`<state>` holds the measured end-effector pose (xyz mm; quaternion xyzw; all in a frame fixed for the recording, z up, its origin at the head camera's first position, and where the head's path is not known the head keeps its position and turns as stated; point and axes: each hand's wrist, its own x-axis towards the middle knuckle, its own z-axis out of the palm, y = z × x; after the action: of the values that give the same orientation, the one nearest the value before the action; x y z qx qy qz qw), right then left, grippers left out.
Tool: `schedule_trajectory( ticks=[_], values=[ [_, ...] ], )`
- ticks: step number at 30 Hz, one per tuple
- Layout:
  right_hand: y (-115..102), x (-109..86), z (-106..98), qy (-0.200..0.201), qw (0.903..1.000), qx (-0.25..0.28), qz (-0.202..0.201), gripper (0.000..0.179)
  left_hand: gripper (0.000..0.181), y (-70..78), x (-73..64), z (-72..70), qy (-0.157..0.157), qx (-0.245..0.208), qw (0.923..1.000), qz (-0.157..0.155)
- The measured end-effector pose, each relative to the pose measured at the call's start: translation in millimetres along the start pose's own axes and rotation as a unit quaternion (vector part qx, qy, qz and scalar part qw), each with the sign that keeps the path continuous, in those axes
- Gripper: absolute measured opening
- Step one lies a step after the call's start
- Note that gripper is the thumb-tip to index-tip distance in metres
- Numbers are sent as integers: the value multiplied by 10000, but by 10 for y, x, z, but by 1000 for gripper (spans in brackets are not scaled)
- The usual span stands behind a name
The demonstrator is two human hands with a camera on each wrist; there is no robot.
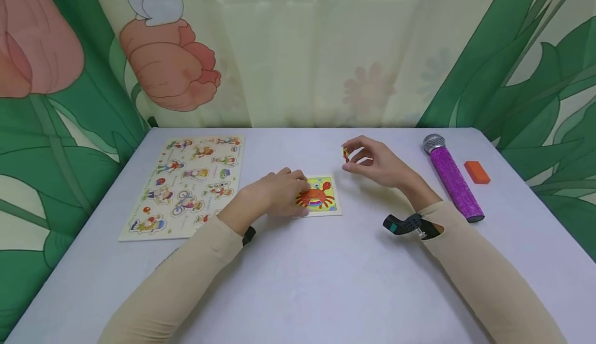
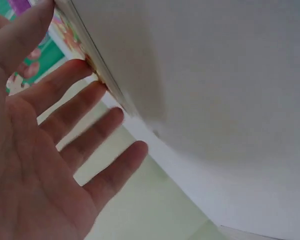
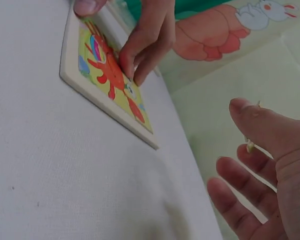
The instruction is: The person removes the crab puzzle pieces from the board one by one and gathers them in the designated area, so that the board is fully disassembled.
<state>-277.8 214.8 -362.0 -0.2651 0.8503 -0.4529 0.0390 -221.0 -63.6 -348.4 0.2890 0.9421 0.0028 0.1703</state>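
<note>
A small square crab puzzle [image 1: 321, 195], with a red crab on yellow in a pale wooden frame, lies on the table. My left hand [image 1: 281, 193] rests over its left part, fingertips touching the picture and the thumb at the near edge. In the left wrist view the left fingers [image 2: 72, 112] look spread and fairly straight. To the right, above the table, my right hand [image 1: 379, 162] pinches a small red-and-yellow piece [image 1: 345, 154] between thumb and fingertips. The right wrist view shows only slivers of that piece [image 3: 250, 146] beside the thumb; its shape is mostly hidden.
A large pale board [image 1: 186, 183] with several cartoon figures lies on the left. On the right are a glittery purple microphone [image 1: 456, 182] and an orange block [image 1: 477, 172]. A printed curtain [image 1: 298, 49] hangs behind the white table [image 1: 321, 282].
</note>
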Motion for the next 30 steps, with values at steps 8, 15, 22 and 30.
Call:
schedule_trajectory(
  ticks=[8,15,22,30],
  values=[
    [170,-82,-59,74,9997,-103,-225,49,61,-12,-17,18,132,-28,9996,241],
    [244,-32,-86,260,9983,-108,-516,49,53,-62,-89,53,326,295,9982,409],
    [330,-22,-75,78,9992,-119,-385,49,65,-87,-130,50,103,38,9992,377],
    [393,18,-71,-135,9995,-258,-150,49,65,-98,-124,58,85,-6,9994,341]
  ],
)
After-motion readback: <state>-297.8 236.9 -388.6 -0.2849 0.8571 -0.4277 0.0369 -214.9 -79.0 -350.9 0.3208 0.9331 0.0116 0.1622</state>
